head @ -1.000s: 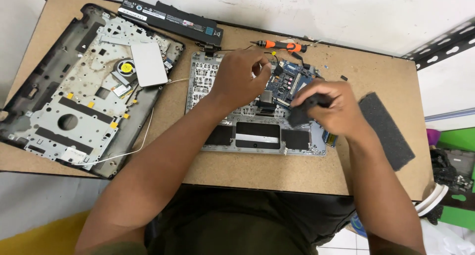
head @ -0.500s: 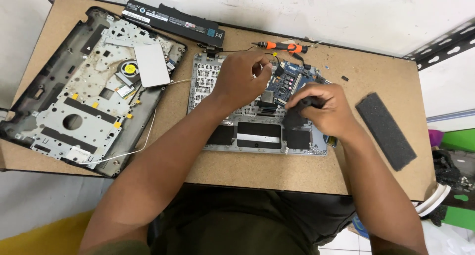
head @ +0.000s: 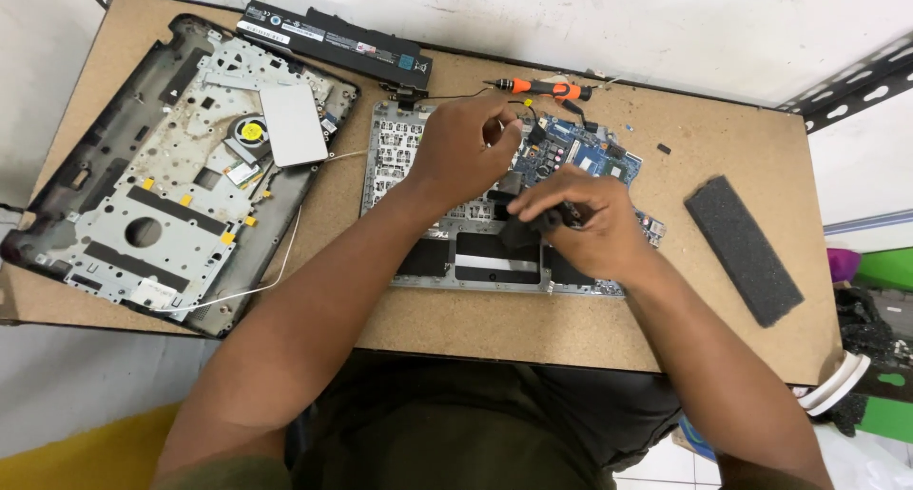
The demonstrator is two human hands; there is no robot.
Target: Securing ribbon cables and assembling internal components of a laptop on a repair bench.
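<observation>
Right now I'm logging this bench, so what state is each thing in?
Laptop base: opened, circuit board exposed.
Bottom cover: removed, lying inside up at left.
Battery: out, at the table's back edge.
Screwdriver: lying unused.
Foam pad: lying flat, apart.
Left hand: resting on the base.
Right hand: gripping a small black part.

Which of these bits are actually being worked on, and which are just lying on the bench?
In use:
- left hand resting on the opened laptop half
- right hand gripping a small black part
- blue circuit board

Lying about:
- bottom cover
- battery
- orange screwdriver
- black foam pad
</observation>
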